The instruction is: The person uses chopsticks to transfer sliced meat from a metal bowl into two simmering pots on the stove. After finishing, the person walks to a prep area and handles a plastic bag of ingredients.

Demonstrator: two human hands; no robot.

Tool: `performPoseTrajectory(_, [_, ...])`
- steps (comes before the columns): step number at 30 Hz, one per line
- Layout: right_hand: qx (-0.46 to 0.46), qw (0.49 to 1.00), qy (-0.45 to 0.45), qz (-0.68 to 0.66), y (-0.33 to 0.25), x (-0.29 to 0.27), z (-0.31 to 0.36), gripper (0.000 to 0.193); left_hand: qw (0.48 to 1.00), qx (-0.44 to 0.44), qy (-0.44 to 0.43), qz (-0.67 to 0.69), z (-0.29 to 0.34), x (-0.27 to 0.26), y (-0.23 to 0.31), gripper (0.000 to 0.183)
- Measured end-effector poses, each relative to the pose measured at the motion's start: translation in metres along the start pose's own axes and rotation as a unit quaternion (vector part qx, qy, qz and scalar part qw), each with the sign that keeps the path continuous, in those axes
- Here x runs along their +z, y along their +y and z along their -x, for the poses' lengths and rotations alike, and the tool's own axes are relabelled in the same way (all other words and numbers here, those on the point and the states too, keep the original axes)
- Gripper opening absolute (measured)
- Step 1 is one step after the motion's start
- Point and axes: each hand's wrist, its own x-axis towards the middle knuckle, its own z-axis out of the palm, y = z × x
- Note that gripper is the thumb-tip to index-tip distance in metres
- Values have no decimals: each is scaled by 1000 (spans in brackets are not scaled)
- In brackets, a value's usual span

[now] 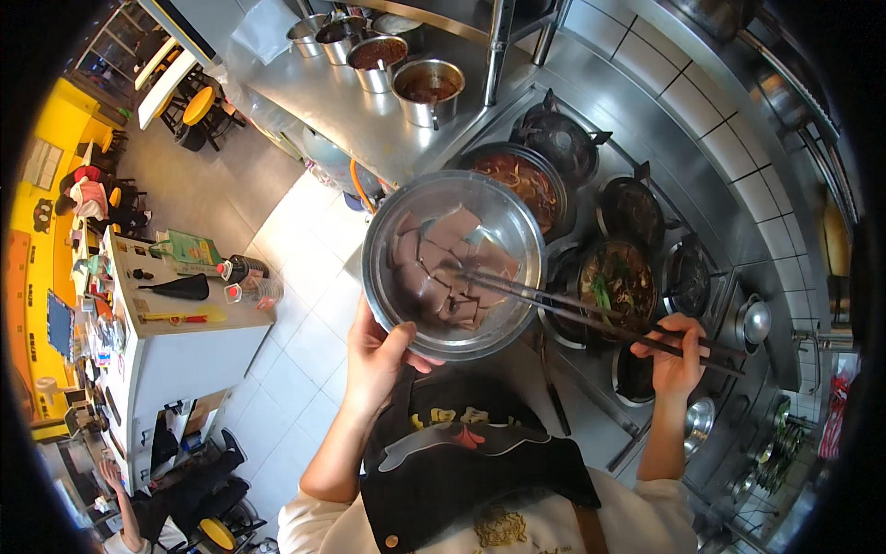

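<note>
My left hand [377, 355] grips the near-left rim of a round metal bowl [528, 242], its thumb over the edge. Inside the bowl lie several flat, squarish pinkish-brown slices [434, 254], apparently in liquid. From the right, my right hand [674, 356] holds a pair of long dark chopsticks [591, 311]. Their tips are down in the bowl among the slices. Just beyond the bowl is a pan of red broth [517, 175] with pale strands in it, partly hidden by the bowl. Under the chopsticks, another pan [618, 277] holds dark broth and green leaves.
Several burners [558, 148] fill the stove on the right. Metal pots of sauce [429, 90] stand on the steel counter [323, 102] at the back. A ladle-like metal bowl [757, 321] is at far right. On the left are a white cabinet [185, 360] and other people.
</note>
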Motion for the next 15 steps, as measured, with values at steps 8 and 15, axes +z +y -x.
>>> performPoseTrajectory(8, [-65, 994, 90, 19, -12, 3, -10, 33, 999, -28, 0, 22, -16, -10, -13, 59])
performPoseTrajectory(15, [-98, 972, 202, 68, -34, -8, -21, 34, 998, -35, 39, 20, -26, -27, -30, 58])
